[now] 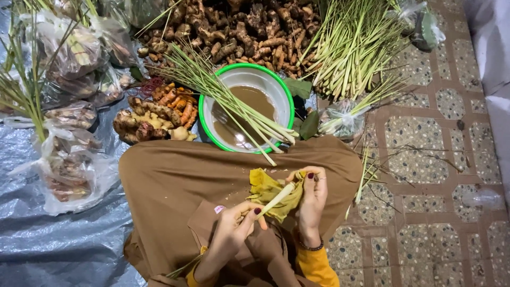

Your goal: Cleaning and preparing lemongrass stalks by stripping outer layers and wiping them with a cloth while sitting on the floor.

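You're mid-wipe — left hand (234,228) pinching the lemongrass stalk (276,198), right hand (311,196) clamping the yellow cloth (265,188) around it; next, probably draw the stalk through — grip firm.

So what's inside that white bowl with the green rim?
The bowl holds muddy brown water, with lemongrass stalks lying across it, ends resting on the rim. The water is too cloudy to show anything sunk below.

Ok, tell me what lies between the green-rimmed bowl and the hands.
In the head view, brown cloth over the lap fills the stretch between the bowl and the left hand and right hand.
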